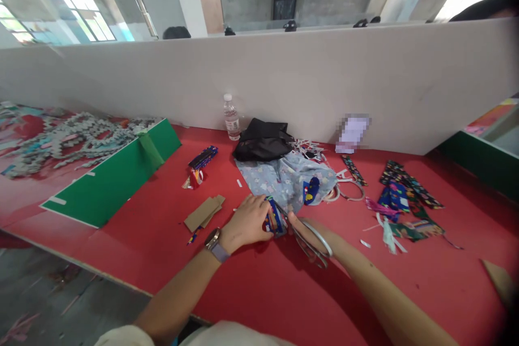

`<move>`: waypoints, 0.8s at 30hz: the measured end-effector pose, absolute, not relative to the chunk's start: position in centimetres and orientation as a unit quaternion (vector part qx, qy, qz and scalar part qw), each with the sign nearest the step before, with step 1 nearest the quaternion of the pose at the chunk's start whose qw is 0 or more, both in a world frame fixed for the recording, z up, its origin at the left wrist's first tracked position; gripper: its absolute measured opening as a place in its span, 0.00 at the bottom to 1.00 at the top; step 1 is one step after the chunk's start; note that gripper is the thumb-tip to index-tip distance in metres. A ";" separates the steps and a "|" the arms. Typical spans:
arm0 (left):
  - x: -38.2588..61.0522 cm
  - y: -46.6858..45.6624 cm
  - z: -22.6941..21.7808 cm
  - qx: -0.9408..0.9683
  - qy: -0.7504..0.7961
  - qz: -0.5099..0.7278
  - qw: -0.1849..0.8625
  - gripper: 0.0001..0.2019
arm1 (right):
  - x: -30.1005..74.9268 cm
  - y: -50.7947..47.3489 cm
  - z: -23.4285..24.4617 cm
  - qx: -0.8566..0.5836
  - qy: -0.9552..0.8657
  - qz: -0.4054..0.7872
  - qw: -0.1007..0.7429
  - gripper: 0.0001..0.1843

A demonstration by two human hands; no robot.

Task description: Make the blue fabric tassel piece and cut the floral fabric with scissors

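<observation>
My left hand [248, 220], with a watch on its wrist, is closed round a small roll of blue patterned fabric strip [275, 221] on the red table [259, 281]. My right hand [304, 228] grips a pair of metal scissors [312, 240] just right of that strip, the blades pointing at it. Both hands meet in front of a light blue printed cloth bag [284, 181].
Behind stand a water bottle [231, 117] and a black bag [261, 140] against the grey partition. Cardboard pieces [204, 213] lie to the left, near a green board [117, 178]. Cut patterned strips [401, 194] are scattered on the right. A headband [348, 189] lies beside the cloth.
</observation>
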State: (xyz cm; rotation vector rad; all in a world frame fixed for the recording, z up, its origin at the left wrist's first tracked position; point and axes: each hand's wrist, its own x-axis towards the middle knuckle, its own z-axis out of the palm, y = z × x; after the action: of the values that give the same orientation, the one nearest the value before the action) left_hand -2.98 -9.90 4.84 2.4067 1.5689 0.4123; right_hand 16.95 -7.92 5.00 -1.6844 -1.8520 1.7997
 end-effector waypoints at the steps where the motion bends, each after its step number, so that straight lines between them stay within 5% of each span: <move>1: -2.7 -9.9 4.2 0.825 0.535 0.137 0.123 0.20 | 17.0 -7.9 4.9 -0.547 -0.600 0.583 0.029 0.36; 24: -0.9 -10.4 3.8 0.797 0.589 0.100 0.089 0.22 | 17.0 -7.8 5.4 -0.531 -0.625 0.572 -0.002 0.37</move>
State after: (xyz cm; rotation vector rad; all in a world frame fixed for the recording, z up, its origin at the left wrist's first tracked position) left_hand -0.94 -10.42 3.79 2.3726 1.7514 0.2978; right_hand 17.02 -7.81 5.38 -1.6688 -1.9668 1.7993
